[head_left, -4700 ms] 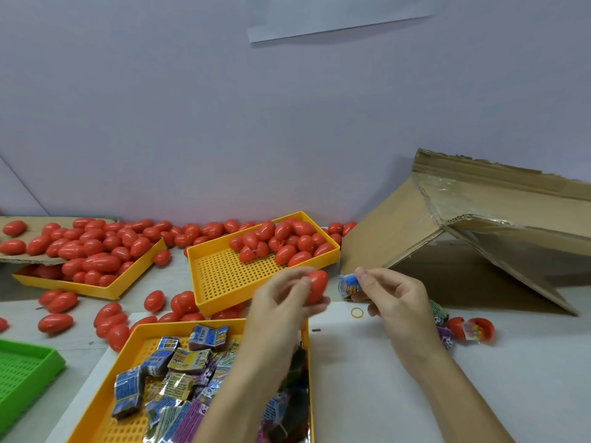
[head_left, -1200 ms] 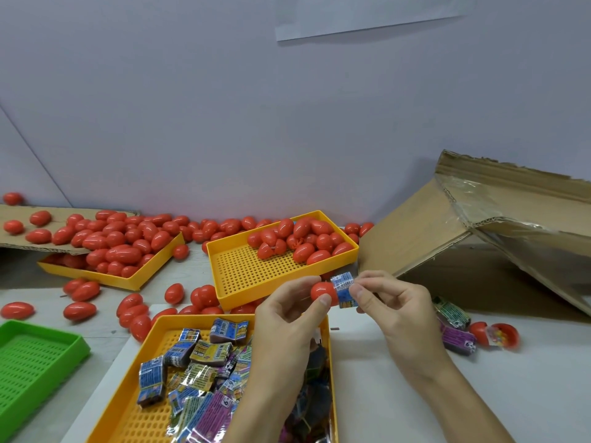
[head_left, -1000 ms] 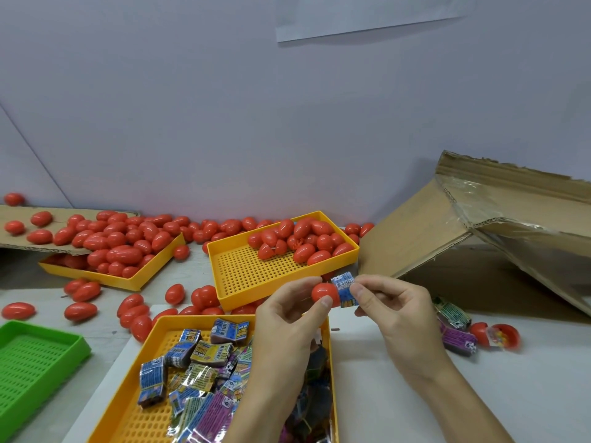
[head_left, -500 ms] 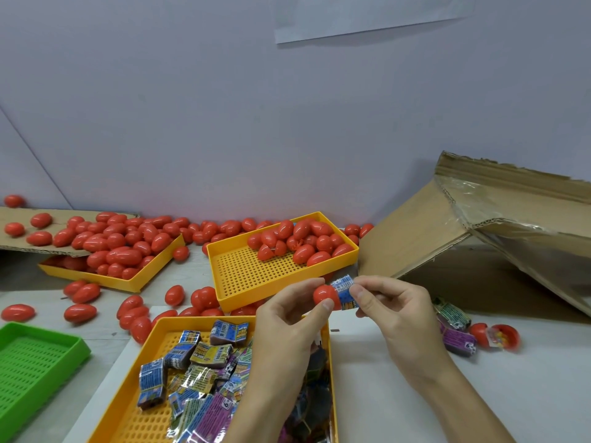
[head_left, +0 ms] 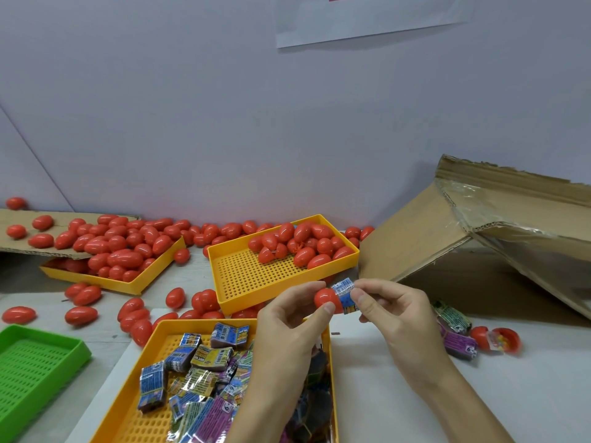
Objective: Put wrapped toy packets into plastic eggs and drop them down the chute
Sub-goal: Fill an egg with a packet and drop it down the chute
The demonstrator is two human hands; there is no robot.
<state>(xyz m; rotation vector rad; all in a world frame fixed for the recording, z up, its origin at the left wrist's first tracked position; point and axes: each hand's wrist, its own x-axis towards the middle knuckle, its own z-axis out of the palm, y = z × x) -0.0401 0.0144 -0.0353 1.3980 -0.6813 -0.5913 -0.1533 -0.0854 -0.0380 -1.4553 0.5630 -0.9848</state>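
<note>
Left hand point(head_left: 287, 318): thumb and fingertips pinch red egg half point(head_left: 325, 299)
Right hand point(head_left: 387, 306): fingers pinch blue toy packet point(head_left: 346, 297), pressed at egg mouth, most of it outside
Position: above front tray of packets point(head_left: 326, 353); cardboard chute point(head_left: 479, 238) to right
Risk: packet bulges, wrapper corner snags rim, egg won't close; half may slip from fingertip hold

A glossy red plastic egg half point(head_left: 324, 300) meets a blue printed foil packet point(head_left: 346, 298) with white barcode stripes. Perforated yellow plastic trays point(head_left: 249, 276) hold plain red eggs point(head_left: 307, 243) and blue, purple and yellow-green wrapped packets point(head_left: 204, 378). A slotted bright green plastic tray point(head_left: 35, 366) lies on the pale grey surface point(head_left: 527, 394), beside a brown corrugated cardboard chute point(head_left: 415, 235) against a lilac-grey wall point(head_left: 224, 123).
</note>
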